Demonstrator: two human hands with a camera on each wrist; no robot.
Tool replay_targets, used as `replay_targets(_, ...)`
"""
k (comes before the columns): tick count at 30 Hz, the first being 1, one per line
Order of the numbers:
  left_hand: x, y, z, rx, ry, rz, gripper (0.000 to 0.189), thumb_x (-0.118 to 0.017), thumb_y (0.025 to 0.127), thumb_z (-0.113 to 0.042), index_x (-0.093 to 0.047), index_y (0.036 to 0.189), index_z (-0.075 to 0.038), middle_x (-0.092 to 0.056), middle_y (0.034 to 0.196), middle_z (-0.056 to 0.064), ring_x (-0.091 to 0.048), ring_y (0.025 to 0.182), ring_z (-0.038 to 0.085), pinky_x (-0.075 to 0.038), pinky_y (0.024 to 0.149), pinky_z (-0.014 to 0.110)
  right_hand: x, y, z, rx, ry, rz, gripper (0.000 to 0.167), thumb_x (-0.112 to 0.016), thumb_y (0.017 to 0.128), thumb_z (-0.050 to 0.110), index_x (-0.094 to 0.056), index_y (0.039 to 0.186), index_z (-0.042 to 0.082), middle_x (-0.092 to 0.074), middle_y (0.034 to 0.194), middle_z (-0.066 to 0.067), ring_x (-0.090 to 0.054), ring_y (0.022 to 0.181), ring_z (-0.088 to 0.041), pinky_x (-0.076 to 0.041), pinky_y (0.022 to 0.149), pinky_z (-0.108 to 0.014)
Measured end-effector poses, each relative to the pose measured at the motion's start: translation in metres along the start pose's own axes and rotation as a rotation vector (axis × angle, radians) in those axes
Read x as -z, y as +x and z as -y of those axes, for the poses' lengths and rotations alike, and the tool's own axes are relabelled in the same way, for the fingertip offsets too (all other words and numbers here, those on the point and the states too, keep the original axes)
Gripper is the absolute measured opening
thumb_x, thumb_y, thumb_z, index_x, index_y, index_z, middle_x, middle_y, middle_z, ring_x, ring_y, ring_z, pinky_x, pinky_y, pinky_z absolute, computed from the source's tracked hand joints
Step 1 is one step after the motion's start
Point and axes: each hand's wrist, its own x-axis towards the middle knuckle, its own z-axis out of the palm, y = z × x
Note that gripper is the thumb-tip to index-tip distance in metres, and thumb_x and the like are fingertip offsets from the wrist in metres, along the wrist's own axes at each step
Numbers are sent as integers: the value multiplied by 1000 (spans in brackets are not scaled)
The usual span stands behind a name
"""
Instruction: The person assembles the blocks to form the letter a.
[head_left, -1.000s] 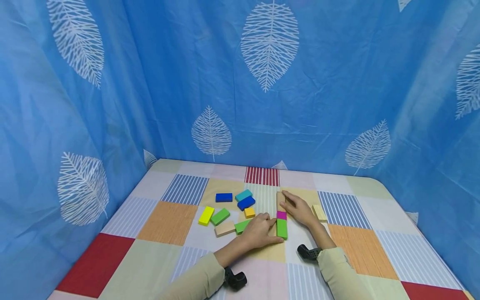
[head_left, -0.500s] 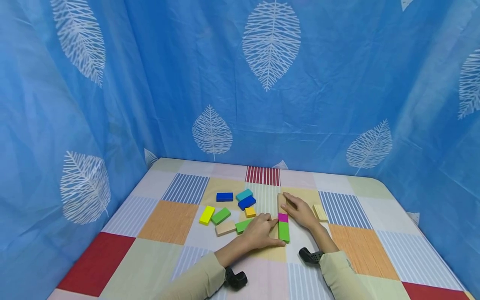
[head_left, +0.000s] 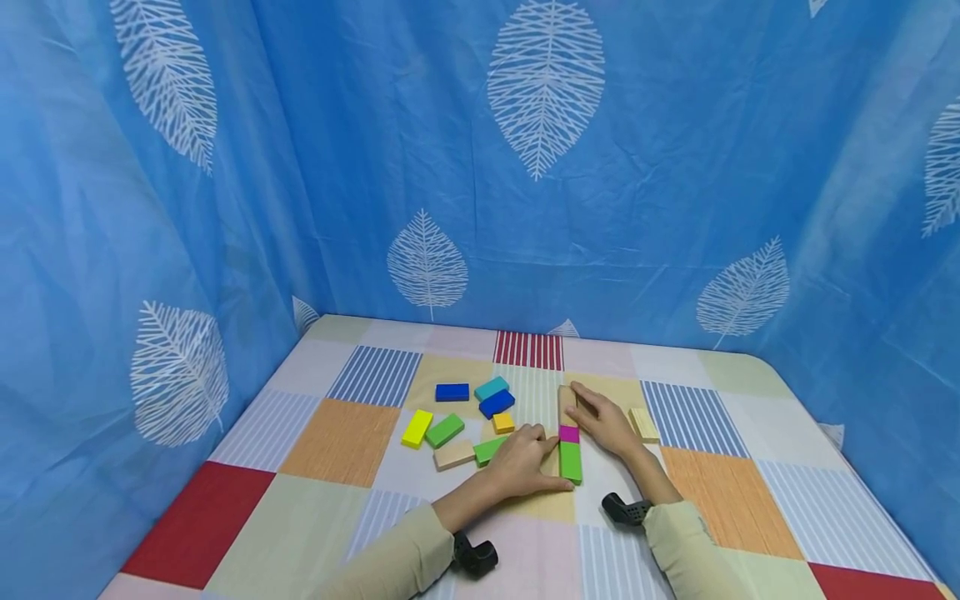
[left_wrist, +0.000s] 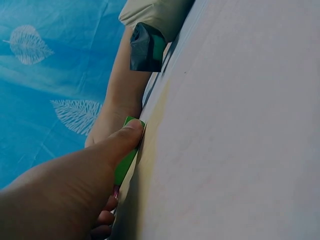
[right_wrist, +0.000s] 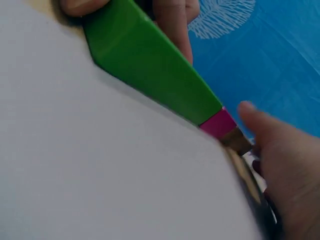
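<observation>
Three blocks lie end to end in a straight row on the table in the head view: a green block (head_left: pixel 571 467) nearest, a small magenta block (head_left: pixel 569 434), and a plain wooden block (head_left: pixel 567 404) farthest. My left hand (head_left: pixel 517 462) grips the green block, thumb at its near end and index finger along the left side by the magenta block. At the far end, my right hand (head_left: pixel 609 427) holds the wooden block, fingertips at its far corner and thumb on its right side. In the right wrist view, the magenta block (right_wrist: pixel 219 123) sits flush against the green block (right_wrist: pixel 150 65).
Left of the row lie a yellow block (head_left: pixel 417 429), an orange block (head_left: pixel 503 423), a teal block (head_left: pixel 491 388), two blue ones, two green ones and a wooden block (head_left: pixel 453 455). Pale wooden pieces (head_left: pixel 643 425) lie right of my right hand. Blue curtains (head_left: pixel 525 250) surround the table.
The row has slid very slightly toward the person and to the right, both hands staying on it. The loose blocks keep their places while the head view shifts a little.
</observation>
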Motion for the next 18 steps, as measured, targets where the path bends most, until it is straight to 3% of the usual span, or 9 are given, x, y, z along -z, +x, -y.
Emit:
replay_targets(4,-2,-1,-1,-2,11,-23,82,-59,71,-71,-59,126,-10,-49,94,-2,-40,78,8,-32,62,13,3,-7,-2,-22,37,-13,57,-56,92,33,-41,139,6,-39,141,-15,-35,127,-37,-26,104,-50)
replay_targets(8,-4,-2,-1,3,28,-32,84,-57,72,-71,-55,129,-9,-51,113,2,-47,99,11,-41,83,19,5,-17,-1,8,56,-2,56,-57,92,32,-41,139,6,-38,142,-12,-35,128,-34,-26,104,-48)
replay_targets(12,-5,-3,0,-3,30,-21,85,-55,75,-70,-52,132,-7,-48,128,5,-43,119,17,-37,99,29,7,-26,4,61,73,37,55,-59,91,29,-43,138,5,-38,142,-13,-34,129,-36,-26,103,-50)
replay_targets(18,-6,-4,0,-12,37,38,88,-46,80,-70,-42,138,-4,-40,141,9,-30,133,22,-30,105,33,7,-35,9,124,65,109,56,-63,88,23,-44,137,4,-37,143,-15,-31,130,-38,-16,105,-57)
